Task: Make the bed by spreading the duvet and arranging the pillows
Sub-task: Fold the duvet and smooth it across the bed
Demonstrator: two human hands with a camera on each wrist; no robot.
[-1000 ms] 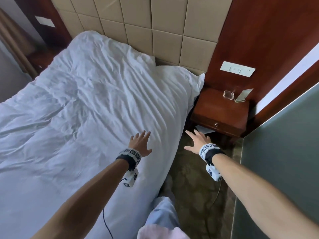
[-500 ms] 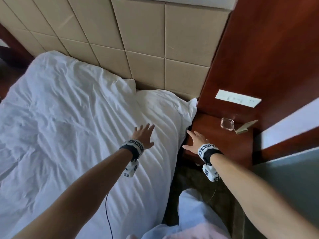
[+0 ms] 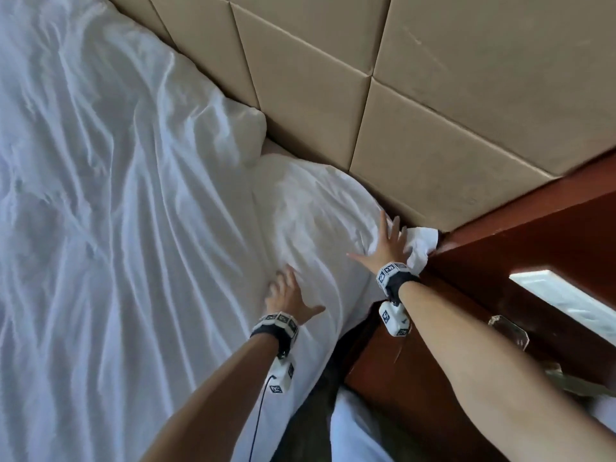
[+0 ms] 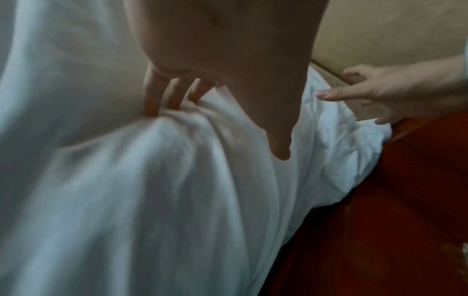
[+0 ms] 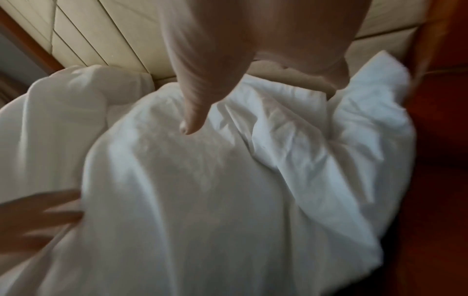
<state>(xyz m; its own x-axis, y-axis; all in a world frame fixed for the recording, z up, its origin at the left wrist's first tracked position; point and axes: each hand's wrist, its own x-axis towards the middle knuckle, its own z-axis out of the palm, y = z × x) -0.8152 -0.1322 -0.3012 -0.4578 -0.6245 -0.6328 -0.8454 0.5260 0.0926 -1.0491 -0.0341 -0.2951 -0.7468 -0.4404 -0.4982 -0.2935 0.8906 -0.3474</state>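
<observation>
Fabric is bunching under the left hand (image 3: 289, 296), whose fingers (image 4: 162, 96) are digging into a fold of the duvet (image 3: 126, 228) near the bed's side edge; they look curled into the cloth, though blur makes it hard to say whether they are pinching it or only pressing. The right hand (image 3: 388, 246) is lying spread and flat, holding nothing, on the mound just ahead of the left hand, fingers aimed at the padded headboard (image 3: 433, 95).

That mound, I judge, is a pillow (image 3: 316, 208) sitting under or beside the duvet's top edge; white on white, I cannot tell where one ends. A crumpled white corner (image 5: 375, 112) is poking out just past the right hand's little-finger side, touching the wooden nightstand (image 3: 416, 378).

Risks, as I am reading them: pulling from the left hand's bunch may be dragging the duvet sideways off the bed into the dark gap beside the nightstand. Pressing the flat right hand forward could be jamming the corner deeper between headboard and wood. A glass object (image 3: 508, 331) is standing on the nightstand beside the right forearm, and a swing of that arm could knock it.

The duvet is covering the mattress out to the left of both hands, its long axis running from the headboard back toward the person, creases fanning along that line. The pillow's long axis seems to be lying along the headboard, across the fingers' direction.
</observation>
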